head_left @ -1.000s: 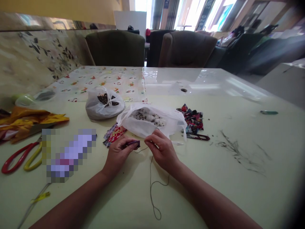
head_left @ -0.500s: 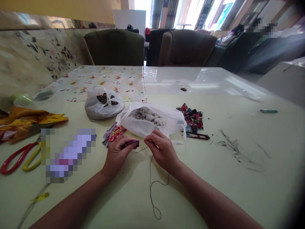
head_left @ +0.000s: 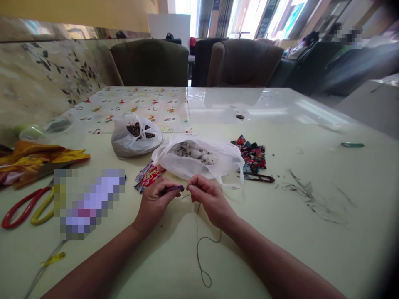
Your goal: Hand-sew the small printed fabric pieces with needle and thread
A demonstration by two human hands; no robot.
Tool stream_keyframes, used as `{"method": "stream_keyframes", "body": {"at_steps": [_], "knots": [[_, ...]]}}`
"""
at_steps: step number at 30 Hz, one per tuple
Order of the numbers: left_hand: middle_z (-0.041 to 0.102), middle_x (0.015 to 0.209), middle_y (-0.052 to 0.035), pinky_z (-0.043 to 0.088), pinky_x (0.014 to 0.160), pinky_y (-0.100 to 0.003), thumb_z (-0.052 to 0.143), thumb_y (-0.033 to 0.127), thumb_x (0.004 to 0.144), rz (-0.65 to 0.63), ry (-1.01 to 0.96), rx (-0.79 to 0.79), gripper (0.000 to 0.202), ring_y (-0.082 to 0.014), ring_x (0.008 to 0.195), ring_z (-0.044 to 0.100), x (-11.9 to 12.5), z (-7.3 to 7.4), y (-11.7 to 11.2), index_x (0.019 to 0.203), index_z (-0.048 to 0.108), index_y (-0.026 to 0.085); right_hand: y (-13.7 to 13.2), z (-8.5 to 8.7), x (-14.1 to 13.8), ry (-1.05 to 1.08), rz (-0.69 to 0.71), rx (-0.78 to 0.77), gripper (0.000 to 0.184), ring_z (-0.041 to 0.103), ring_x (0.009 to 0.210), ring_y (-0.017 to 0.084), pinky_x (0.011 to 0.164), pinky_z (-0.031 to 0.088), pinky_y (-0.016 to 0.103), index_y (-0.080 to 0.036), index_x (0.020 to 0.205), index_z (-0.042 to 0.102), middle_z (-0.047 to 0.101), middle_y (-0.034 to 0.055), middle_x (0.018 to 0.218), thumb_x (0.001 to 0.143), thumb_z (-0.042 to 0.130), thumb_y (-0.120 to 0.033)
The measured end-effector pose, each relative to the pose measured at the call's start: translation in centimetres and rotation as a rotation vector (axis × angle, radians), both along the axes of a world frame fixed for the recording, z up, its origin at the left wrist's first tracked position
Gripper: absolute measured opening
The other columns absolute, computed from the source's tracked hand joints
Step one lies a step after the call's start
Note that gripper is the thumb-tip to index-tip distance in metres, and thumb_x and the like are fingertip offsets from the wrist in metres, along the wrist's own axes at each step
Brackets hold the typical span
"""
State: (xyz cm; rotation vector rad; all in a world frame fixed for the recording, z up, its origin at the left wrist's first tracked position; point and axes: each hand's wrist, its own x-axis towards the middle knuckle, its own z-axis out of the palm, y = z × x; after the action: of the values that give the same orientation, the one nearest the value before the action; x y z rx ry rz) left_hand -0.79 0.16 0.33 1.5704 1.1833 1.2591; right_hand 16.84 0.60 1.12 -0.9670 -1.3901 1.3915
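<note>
My left hand (head_left: 157, 199) is closed on a small piece of purple patterned cloth (head_left: 177, 188), whose edge pokes out past the thumb. Close beside it, my right hand (head_left: 208, 198) is pinched, fingertips almost at the cloth; whatever lies in the pinch is too small to make out. A dark thread (head_left: 197, 232) runs from the cloth under my right hand and trails in a loop on the table. Behind my hands lies an open white plastic bag (head_left: 199, 164) with white stuffing and dark bits. Red and grey patterned cloth pieces (head_left: 149, 176) lie beyond my left hand.
Left: red and yellow handled scissors (head_left: 26, 205), orange cloth (head_left: 40, 155), a blurred-out purple item (head_left: 93, 199). A tied bag of dark bits (head_left: 134, 139) stands behind. Right: sewn cloth pieces (head_left: 251, 155), thread snips (head_left: 258, 177), loose threads (head_left: 305, 191), a green tool (head_left: 352, 145).
My right hand has turned and shifted slightly left, its fingertips closer to the cloth. My left hand keeps its hold, the cloth edge moved slightly right.
</note>
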Motion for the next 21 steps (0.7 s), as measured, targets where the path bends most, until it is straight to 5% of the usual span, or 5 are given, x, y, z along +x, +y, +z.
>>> {"method": "stream_keyframes", "body": {"at_steps": [3, 10, 21], "knots": [[0.066, 0.074, -0.0001, 0.053, 0.067, -0.025, 0.073, 0.022, 0.081, -0.002, 0.001, -0.001, 0.003, -0.0147, 0.069, 0.066, -0.10, -0.14, -0.01, 0.083, 0.074, 0.021, 0.00, -0.17, -0.11, 0.068, 0.025, -0.050, 0.017, 0.042, 0.060, 0.010, 0.057, 0.037, 0.023, -0.019, 0.077, 0.053, 0.045, -0.0031, 0.068, 0.086, 0.057, -0.033], [0.068, 0.077, -0.0014, 0.053, 0.068, -0.025, 0.072, 0.024, 0.082, 0.062, 0.030, 0.014, 0.006, -0.0147, 0.071, 0.067, -0.14, -0.28, 0.15, 0.085, 0.075, 0.020, 0.47, -0.04, 0.71, -0.287, -0.083, 0.249, 0.014, 0.044, 0.065, 0.012, 0.060, 0.035, 0.024, -0.019, 0.078, 0.055, 0.051, -0.0012, 0.068, 0.090, 0.052, -0.025], [0.067, 0.078, -0.0010, 0.054, 0.068, -0.024, 0.070, 0.020, 0.084, 0.039, 0.047, 0.109, 0.008, -0.0136, 0.072, 0.066, -0.09, -0.48, 0.14, 0.089, 0.076, 0.021, 0.31, -0.04, 0.73, -0.347, -0.089, 0.354, 0.015, 0.046, 0.063, 0.011, 0.060, 0.036, 0.022, -0.017, 0.078, 0.057, 0.054, -0.0010, 0.068, 0.091, 0.051, -0.020]]}}
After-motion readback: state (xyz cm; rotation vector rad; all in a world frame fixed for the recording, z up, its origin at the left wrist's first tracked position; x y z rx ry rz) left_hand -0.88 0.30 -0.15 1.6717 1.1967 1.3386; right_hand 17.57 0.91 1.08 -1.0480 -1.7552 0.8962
